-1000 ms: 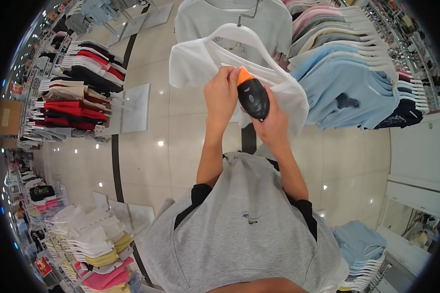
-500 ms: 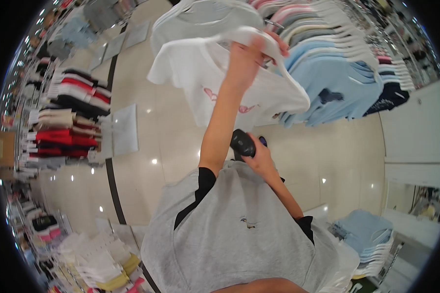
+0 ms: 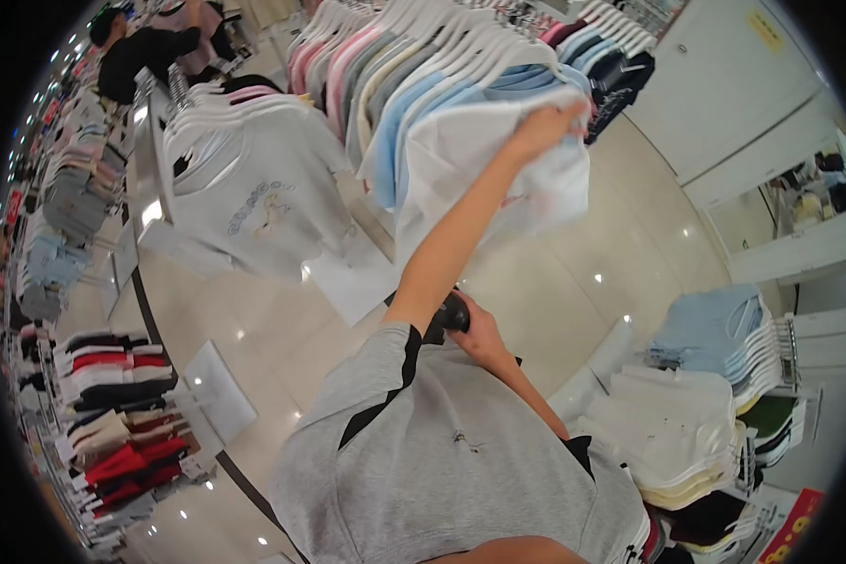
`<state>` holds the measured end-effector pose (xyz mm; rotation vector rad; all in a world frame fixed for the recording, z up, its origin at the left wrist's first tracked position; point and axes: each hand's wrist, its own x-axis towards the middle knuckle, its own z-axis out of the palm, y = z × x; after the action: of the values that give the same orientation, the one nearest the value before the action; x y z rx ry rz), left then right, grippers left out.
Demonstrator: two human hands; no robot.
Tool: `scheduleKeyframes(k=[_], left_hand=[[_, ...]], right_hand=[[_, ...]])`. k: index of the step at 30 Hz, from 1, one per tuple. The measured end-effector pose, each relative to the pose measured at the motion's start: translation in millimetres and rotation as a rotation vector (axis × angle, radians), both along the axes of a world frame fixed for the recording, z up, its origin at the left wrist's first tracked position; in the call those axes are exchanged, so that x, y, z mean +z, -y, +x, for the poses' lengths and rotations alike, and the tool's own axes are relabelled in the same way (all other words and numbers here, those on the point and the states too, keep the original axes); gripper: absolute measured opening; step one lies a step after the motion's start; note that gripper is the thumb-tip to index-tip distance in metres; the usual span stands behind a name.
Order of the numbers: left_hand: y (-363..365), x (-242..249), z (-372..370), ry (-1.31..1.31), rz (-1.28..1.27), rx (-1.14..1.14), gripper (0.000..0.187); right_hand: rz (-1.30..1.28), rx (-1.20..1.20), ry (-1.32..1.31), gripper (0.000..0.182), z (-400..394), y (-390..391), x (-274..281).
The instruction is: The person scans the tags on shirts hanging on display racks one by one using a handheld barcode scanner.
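My left hand (image 3: 547, 133), blurred by motion, reaches far forward and is closed on the shoulder end of a white T-shirt (image 3: 442, 141). That shirt hangs against light blue shirts (image 3: 385, 155) on the rack, and its right part is smeared too. A pink print on its front barely shows. Close to my body, my right hand (image 3: 482, 331) is wrapped round a black handheld scanner (image 3: 455, 312), partly hidden behind my left forearm.
A grey printed T-shirt (image 3: 263, 188) hangs at the near left end of the rack. Folded-looking rows of red and dark clothes (image 3: 127, 456) are at left. White shirts (image 3: 672, 423) hang at lower right. A person in black (image 3: 141, 61) handles clothes at upper left.
The view has swung to the right. My left hand has moved from the white T-shirt's hanger and neck to its shoulder end. The shirt now sits against the blue ones.
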<state>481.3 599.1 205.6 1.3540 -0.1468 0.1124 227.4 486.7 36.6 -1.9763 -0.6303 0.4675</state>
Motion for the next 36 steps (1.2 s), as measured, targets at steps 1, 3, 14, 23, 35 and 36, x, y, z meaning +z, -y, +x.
scheduleKeyframes(k=[1,3,14,23,35,36], left_hand=[[-4,3,27,0.141,-0.114,-0.013,0.037],[-15,6,54,0.224,-0.21,0.022,0.038],[-39,-56,3,-0.02,-0.451,0.128,0.04],[-272,-113,-224,-0.016,0.695,1.515,0.025],[-371,-99,-292,-0.21,1.367,1.565,0.043],[-370,-90,-290,-0.289,1.412,1.571,0.045]], right_hand=[[0.012,-0.047,-0.011,0.066,4,3,-2],[0.013,-0.09,0.02,0.066,11,7,-5],[0.005,0.028,0.036,0.065,20,-4,1],[-0.009,0.34,-0.013,0.066,-2,-27,-19],[0.006,0.498,0.073,0.064,-29,-44,-24],[-0.015,0.517,0.085,0.066,-27,-45,-24]])
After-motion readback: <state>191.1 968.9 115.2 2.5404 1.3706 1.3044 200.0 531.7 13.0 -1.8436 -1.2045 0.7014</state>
